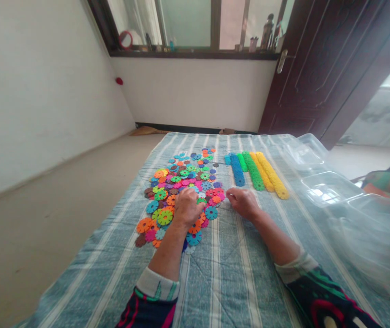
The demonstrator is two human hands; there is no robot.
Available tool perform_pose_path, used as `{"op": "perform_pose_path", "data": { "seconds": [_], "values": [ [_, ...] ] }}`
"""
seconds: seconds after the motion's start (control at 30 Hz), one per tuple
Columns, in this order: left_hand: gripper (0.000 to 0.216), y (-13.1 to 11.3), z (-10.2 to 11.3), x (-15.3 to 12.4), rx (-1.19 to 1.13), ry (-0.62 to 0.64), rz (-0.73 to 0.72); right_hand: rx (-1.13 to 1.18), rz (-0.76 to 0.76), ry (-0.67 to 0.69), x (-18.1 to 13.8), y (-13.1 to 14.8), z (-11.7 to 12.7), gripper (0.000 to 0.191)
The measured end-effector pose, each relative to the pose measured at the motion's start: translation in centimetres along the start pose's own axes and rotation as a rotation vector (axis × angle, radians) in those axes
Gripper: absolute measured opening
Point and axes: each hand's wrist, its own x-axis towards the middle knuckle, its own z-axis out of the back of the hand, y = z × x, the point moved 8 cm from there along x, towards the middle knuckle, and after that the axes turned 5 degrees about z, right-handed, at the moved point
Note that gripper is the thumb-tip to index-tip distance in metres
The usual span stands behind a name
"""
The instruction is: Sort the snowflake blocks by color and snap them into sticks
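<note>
A heap of flat, slotted plastic discs point(165, 217) in many colours lies on a striped cloth point(227, 269). Over its middle is my left hand point(186, 207), fingers curled down among the discs and thumb out to the right. The hand's back hides whatever those fingers hold. Just right of the heap, my right hand point(244, 203) is closed in a pinch; nothing I can name shows in it. Beyond it, discs lie in overlapping rows sorted by colour: a blue row point(237, 172), a green row point(254, 172), yellow rows point(273, 176), and shorter bright green point(242, 162) and light blue point(228, 160) ones.
Clear plastic boxes point(331, 187) stand along the right side, with more see-through plastic point(372, 246) nearer me. The cloth's left edge drops to a bare floor point(61, 200). A dark red door point(318, 59) and a windowsill point(195, 54) with small items are beyond.
</note>
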Motion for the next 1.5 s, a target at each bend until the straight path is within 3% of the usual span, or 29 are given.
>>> {"op": "perform_pose_path", "data": {
  "seconds": [0.2, 0.33, 0.7, 0.8, 0.93, 1.1, 1.3, 1.5],
  "values": [
    [0.014, 0.9, 1.0, 0.2, -0.219, -0.090, 0.008, 0.063, 0.015, -0.022, 0.1, 0.2, -0.1, 0.026],
    [0.012, 1.4, 1.8, 0.2, -0.437, -0.145, 0.019, 0.233, 0.031, -0.050, 0.1, 0.8, -0.6, 0.023],
    [0.020, -2.9, 2.5, -0.6, -0.580, -0.090, -0.157, 0.684, 0.147, -0.066, 0.6, 3.3, 0.2, 0.021],
    [0.021, -2.1, 2.5, -0.4, -0.536, -0.149, -0.128, 0.597, 0.076, -0.123, 1.1, 0.5, 1.6, 0.021],
    [0.023, -0.7, 2.5, -0.2, -0.471, -0.205, -0.056, 0.324, -0.148, -0.258, 0.8, -6.3, 4.3, 0.023],
    [0.022, -0.4, 2.4, -0.1, -0.419, -0.233, -0.055, 0.075, -0.305, -0.152, -0.4, -12.2, 5.6, 0.025],
    [0.021, -0.3, 2.4, 0.0, -0.381, -0.240, -0.062, 0.021, -0.343, -0.003, -1.0, -13.4, 5.2, 0.024],
    [0.020, -0.1, 2.5, 0.0, -0.375, -0.245, -0.048, -0.052, -0.335, -0.025, -0.8, -13.6, 4.8, 0.025]
  ]
}}
